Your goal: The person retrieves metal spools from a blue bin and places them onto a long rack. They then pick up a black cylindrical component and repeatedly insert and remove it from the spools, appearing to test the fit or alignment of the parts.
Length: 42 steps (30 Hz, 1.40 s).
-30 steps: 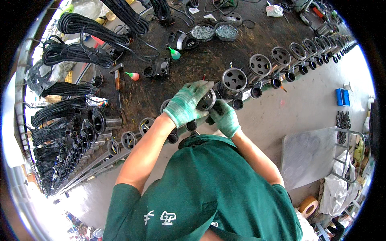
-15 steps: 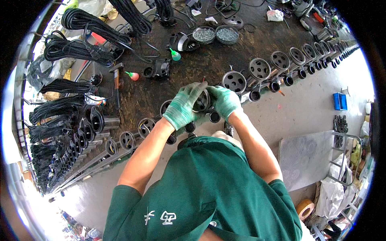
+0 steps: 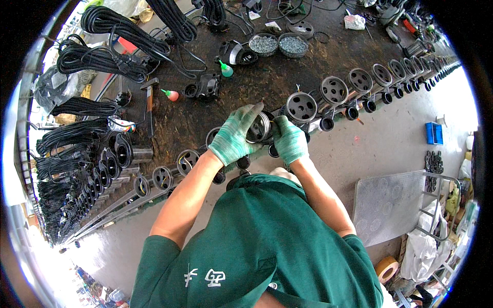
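A round metal motor housing [image 3: 259, 128] with a dark ring-shaped end sits at the table's front edge. My left hand [image 3: 237, 132], in a green work glove, wraps its left side, thumb and fingers around the rim. On the other side my gloved right hand [image 3: 290, 139] is close against the housing with fingers curled. What lies under its fingertips is hidden. Just right of it, the nearest housing [image 3: 301, 107] shows a disc with several holes in its end. Left of my hands stands another housing [image 3: 188, 162] with yellow wires in its end.
Similar housings line the front edge both ways. On the table are a hammer [image 3: 149, 105], a red squeeze bottle [image 3: 171, 95], a green squeeze bottle [image 3: 226, 69], a black plastic part [image 3: 207, 87] and two dishes of small metal parts [image 3: 263, 45]. Coiled black cables [image 3: 123, 32] lie at left.
My right hand has drawn slightly down and away from the top of the housing, uncovering more of its rim. My left hand stays around it. The view has shifted a little.
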Each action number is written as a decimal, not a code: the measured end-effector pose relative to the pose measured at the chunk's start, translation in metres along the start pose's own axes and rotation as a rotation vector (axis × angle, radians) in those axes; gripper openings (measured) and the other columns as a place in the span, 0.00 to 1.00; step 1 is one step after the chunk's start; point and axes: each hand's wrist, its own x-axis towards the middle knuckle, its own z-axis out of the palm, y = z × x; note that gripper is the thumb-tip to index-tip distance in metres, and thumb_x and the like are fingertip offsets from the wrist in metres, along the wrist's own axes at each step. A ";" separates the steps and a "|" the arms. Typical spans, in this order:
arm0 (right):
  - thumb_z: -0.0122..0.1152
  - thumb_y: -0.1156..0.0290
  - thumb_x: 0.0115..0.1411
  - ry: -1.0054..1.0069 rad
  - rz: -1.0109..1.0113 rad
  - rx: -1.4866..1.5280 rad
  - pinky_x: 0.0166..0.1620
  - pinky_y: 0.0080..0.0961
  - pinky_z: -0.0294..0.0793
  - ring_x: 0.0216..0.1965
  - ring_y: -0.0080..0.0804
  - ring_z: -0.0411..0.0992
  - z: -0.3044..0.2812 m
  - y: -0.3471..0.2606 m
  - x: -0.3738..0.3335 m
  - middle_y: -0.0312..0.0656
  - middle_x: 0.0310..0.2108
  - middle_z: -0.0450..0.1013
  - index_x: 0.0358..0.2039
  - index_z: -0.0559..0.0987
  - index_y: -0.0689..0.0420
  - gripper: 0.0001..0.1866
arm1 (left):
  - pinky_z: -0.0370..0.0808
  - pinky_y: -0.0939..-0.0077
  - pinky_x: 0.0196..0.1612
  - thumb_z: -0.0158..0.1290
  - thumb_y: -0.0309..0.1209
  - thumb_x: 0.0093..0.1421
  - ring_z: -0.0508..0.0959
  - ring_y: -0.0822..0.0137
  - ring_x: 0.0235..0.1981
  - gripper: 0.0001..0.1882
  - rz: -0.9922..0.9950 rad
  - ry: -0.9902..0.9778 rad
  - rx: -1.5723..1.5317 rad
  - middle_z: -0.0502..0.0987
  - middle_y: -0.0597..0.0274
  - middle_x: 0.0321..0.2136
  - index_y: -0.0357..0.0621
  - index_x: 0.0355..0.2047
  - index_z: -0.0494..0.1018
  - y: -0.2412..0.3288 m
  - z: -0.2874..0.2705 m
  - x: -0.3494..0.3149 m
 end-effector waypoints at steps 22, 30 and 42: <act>0.64 0.69 0.63 0.077 0.033 0.031 0.36 0.46 0.77 0.36 0.59 0.79 -0.003 -0.010 0.004 0.54 0.33 0.80 0.39 0.80 0.55 0.06 | 0.67 0.54 0.71 0.77 0.33 0.36 0.67 0.43 0.67 0.64 -0.035 0.062 -0.076 0.65 0.45 0.66 0.49 0.74 0.56 -0.008 0.002 -0.009; 0.65 0.70 0.61 0.035 -0.055 -0.047 0.37 0.45 0.78 0.36 0.56 0.79 -0.003 -0.001 0.003 0.52 0.34 0.80 0.40 0.81 0.54 0.08 | 0.71 0.50 0.67 0.79 0.38 0.38 0.70 0.40 0.63 0.68 -0.007 0.052 -0.038 0.66 0.44 0.63 0.61 0.77 0.50 -0.007 0.002 -0.006; 0.61 0.76 0.66 0.056 0.055 0.367 0.43 0.32 0.80 0.38 0.35 0.82 -0.002 0.017 -0.024 0.50 0.40 0.84 0.55 0.81 0.60 0.17 | 0.75 0.52 0.62 0.74 0.41 0.44 0.75 0.41 0.58 0.60 -0.153 -0.374 0.331 0.71 0.44 0.61 0.58 0.76 0.53 0.032 -0.015 0.042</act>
